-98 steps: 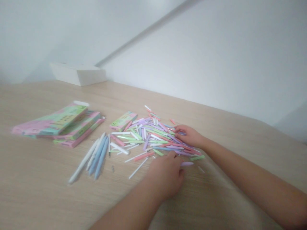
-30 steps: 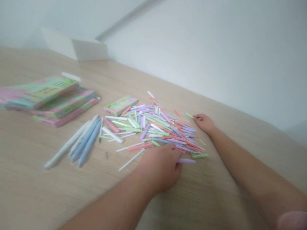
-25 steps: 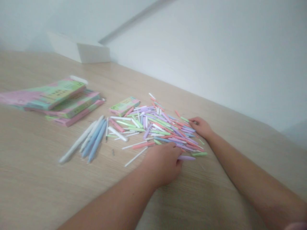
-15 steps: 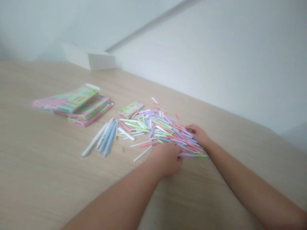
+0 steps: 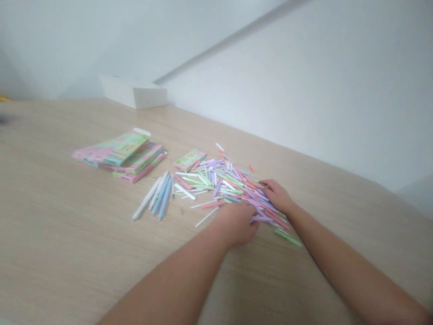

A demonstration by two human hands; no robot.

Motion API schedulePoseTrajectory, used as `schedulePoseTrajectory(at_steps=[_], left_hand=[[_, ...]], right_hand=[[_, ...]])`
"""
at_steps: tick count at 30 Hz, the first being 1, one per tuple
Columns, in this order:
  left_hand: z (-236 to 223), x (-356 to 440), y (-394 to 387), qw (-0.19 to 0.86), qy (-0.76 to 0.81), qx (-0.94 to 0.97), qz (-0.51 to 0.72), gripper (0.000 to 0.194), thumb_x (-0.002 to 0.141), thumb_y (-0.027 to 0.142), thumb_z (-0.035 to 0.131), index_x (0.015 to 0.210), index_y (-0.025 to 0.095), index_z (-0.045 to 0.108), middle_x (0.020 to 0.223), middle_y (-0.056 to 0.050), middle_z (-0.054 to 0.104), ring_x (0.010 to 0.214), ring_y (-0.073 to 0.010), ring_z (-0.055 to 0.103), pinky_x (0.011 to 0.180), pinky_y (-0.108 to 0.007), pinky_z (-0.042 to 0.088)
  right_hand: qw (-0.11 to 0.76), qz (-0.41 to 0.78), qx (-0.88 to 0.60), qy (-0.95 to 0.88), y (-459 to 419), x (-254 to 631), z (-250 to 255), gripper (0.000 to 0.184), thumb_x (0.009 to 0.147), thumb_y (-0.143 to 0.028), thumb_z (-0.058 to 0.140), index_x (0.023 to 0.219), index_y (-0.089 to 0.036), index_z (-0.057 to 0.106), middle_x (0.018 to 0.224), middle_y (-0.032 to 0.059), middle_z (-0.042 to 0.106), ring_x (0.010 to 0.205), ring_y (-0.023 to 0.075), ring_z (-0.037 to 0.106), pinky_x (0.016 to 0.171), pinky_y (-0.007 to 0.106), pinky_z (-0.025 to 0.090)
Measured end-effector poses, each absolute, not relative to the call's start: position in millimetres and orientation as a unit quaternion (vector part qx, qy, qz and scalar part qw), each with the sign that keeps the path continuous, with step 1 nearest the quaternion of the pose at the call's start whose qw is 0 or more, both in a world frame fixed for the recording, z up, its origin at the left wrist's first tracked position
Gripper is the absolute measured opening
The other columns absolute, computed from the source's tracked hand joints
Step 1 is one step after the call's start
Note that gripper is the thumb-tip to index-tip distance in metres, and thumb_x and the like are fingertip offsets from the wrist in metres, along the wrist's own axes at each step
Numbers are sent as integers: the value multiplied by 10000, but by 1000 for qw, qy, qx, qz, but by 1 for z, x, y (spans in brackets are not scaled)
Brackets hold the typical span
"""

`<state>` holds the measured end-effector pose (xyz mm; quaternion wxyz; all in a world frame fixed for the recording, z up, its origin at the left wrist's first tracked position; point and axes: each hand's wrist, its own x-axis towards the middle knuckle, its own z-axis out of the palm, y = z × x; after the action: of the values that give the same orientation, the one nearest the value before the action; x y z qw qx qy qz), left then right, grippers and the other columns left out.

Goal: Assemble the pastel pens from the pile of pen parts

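Observation:
A heap of slim pastel pen parts [image 5: 232, 183], in purple, coral, green, white and blue, lies loose on the table. My left hand [image 5: 238, 221] is at its near edge, its fingers closed around the end of a purple pen barrel [image 5: 263, 220]. At the right side of the heap, my right hand [image 5: 276, 195] rests with its fingers stretched out against the pieces; its fingertips are partly hidden. A green pen piece [image 5: 287, 237] lies apart, close to my right forearm. Everything is somewhat blurred.
Left of the heap lie several white and blue pens [image 5: 154, 198] side by side. Behind them is a stack of pink-and-green boxes [image 5: 118, 151]; a similar small box [image 5: 190, 160] touches the heap. A white box [image 5: 135, 92] stands by the wall [image 5: 304, 90].
The green piece has come away from the purple barrel's end and dropped nearer to me. My right hand's fingers look straighter. The view has shifted slightly, showing more on the left.

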<state>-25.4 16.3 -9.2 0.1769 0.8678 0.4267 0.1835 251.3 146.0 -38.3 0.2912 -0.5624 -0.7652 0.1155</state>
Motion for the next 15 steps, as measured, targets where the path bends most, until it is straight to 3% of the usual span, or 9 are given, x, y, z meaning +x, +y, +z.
schedulePoseTrajectory(at_steps=[4,8,11,15], left_hand=[[-11,-25,18,183,413,870,196,331,957,406,503,1186,251,686,1208,-93,689,1127,-270,675,994,-410,540],[-13,-26,20,188,407,871,199,317,957,372,496,1180,252,688,1207,-86,685,1135,-257,668,1027,-399,515],[-13,-26,21,198,404,873,190,318,958,346,494,1190,260,692,1217,-83,682,1127,-247,666,1027,-382,508],[-13,-27,20,200,409,870,192,314,950,316,503,1190,247,694,1228,-83,679,1135,-235,658,1032,-361,493]], right_hand=[[314,130,-574,-745,139,246,-30,360,912,-364,543,1212,-258,711,1231,81,736,1164,256,658,1067,440,477],[336,116,-596,-720,97,270,-7,441,985,-475,458,1325,-264,643,1394,90,664,1344,258,564,1188,463,373],[331,102,-615,-708,11,307,3,494,1002,-575,427,1402,-335,590,1504,69,580,1435,289,482,1237,516,305],[263,123,-690,-663,-136,339,-21,652,980,-601,431,1605,-469,299,1663,16,366,1515,335,359,1219,599,343]])
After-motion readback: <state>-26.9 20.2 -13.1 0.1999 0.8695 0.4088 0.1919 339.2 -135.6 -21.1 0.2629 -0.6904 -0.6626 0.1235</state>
